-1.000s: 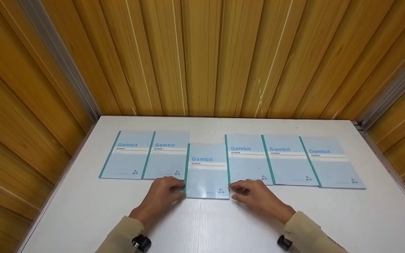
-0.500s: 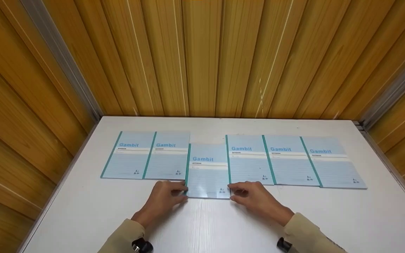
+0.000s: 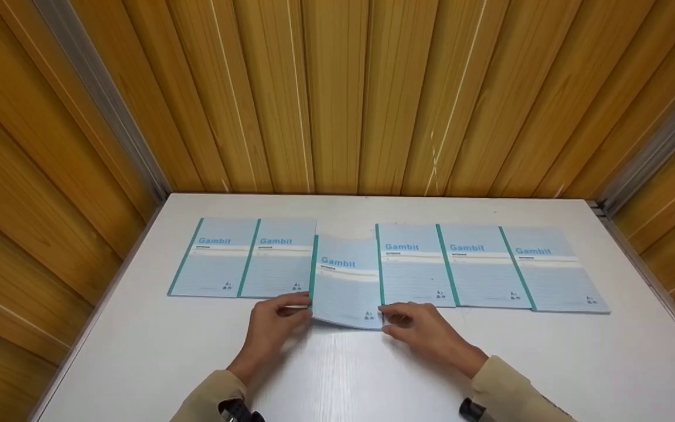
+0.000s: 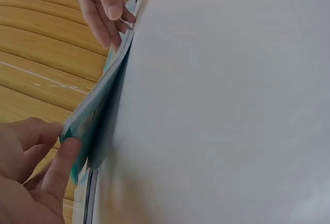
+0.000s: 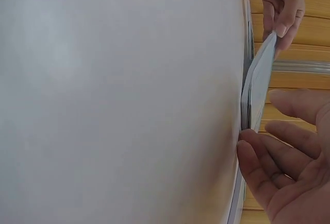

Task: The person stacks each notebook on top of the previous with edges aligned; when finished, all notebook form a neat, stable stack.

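Observation:
Seven of the same kind would be too many to list; several pale blue "Gambit" notebooks with green spines lie in a row, and the middle notebook (image 3: 346, 293) sits lower than its neighbours. My left hand (image 3: 279, 319) pinches this notebook's spine edge between thumb and fingers, close to the lower corner. That side is raised off the table and the cover bows, as the left wrist view also shows. At the opposite lower corner, my right hand (image 3: 425, 328) touches the edge with relaxed fingertips (image 5: 248, 152). There the notebook stays low against the table.
Two notebooks lie on the left, the nearer one (image 3: 279, 258) beside the middle one. On the right is a group of three, starting with a notebook (image 3: 413, 269) by the right hand. The white table (image 3: 337, 375) meets wood-look panels (image 3: 337, 99) behind.
My left hand has taken hold of the middle notebook's left edge and lifted it, so the lower left corner rises and the cover bends. The right hand stays nearly still.

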Motion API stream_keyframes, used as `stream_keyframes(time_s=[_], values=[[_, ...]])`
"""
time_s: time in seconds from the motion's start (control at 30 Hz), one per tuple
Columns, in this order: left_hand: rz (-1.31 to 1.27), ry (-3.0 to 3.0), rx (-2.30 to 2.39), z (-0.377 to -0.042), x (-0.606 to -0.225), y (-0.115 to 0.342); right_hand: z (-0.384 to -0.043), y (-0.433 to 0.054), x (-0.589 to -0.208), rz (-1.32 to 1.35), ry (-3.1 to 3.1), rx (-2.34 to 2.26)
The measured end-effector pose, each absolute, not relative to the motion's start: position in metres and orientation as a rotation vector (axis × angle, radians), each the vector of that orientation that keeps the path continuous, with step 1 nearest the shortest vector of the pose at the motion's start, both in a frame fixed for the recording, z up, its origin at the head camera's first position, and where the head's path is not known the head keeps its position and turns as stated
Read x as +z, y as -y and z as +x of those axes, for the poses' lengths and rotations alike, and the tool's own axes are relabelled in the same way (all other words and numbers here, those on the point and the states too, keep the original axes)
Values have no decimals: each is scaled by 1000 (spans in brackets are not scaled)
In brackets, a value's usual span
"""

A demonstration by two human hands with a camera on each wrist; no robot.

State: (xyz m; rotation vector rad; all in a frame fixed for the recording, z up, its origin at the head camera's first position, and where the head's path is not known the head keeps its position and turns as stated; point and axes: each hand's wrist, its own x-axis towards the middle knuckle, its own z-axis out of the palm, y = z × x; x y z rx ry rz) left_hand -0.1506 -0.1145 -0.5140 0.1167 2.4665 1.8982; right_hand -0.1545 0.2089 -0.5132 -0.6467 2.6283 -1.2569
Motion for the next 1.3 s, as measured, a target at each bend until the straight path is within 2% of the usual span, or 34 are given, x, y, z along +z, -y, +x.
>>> stream_keyframes(time_s=[0.13,0.37,0.6,0.97,1.3], values=[[-14,-2323,1955,-148,-508,111,-155,-210,-514,-628,-2626,-1298],[-41,-2165,2016,-151,-506,111,-156,-211,-515,-584,-2600,-1348],[-78,-2093,2094,-154,-500,111,-159,-210,-516,-429,-2421,-1505],[-86,-2012,2166,-153,-496,111,-162,-210,-518,-231,-2132,-1806],[5,-2199,2086,-152,-498,110,-165,-204,-517,-191,-2207,-1882]])
